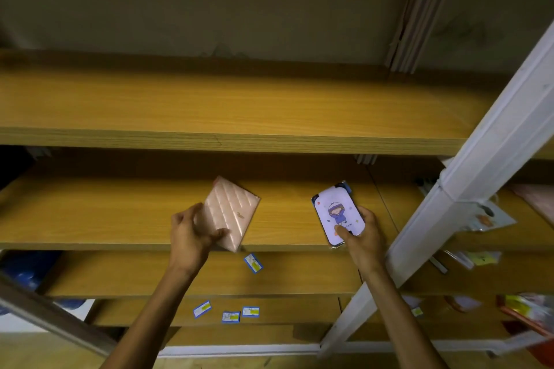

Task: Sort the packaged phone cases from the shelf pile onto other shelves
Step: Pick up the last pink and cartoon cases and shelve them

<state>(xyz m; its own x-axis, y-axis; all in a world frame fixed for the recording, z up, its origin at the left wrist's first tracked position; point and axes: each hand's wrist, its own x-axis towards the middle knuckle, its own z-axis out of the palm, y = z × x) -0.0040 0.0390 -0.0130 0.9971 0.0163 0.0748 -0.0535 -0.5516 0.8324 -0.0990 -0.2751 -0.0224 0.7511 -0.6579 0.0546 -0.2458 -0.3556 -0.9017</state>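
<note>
A pale pink packaged phone case with diagonal quilted stripes (pixel 229 213) is tilted like a diamond, its lower left edge pinched. Well apart on the right, a white packaged phone case printed with a cartoon girl (pixel 338 214) stands upright, gripped at its bottom edge.

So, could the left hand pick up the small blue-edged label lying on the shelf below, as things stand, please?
Probably not yet: the left hand already grips the pink quilted packaged case. The blue-edged label lies uncovered just below, so the path looks free once the case is set down.
</note>
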